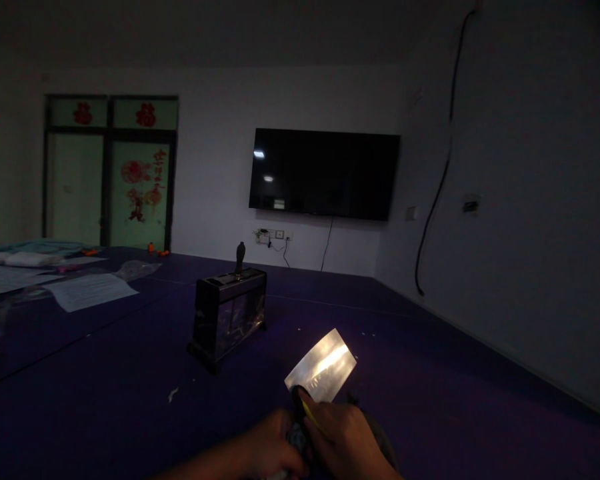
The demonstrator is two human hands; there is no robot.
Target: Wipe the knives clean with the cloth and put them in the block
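Clasping a dark piece (297,438) with the left grip (276,445), a yellow-edged tool (312,415) with the right grip (349,432); angling a broad metal blade (323,365) up just beyond, probably for safety; cannot tell by which grip; farther along the worktop (130,400), see a seemingly clear-sided holder (207,320) upright, probably for easy reach, with one black handle (240,256) rising from its top; cannot discern other contents.
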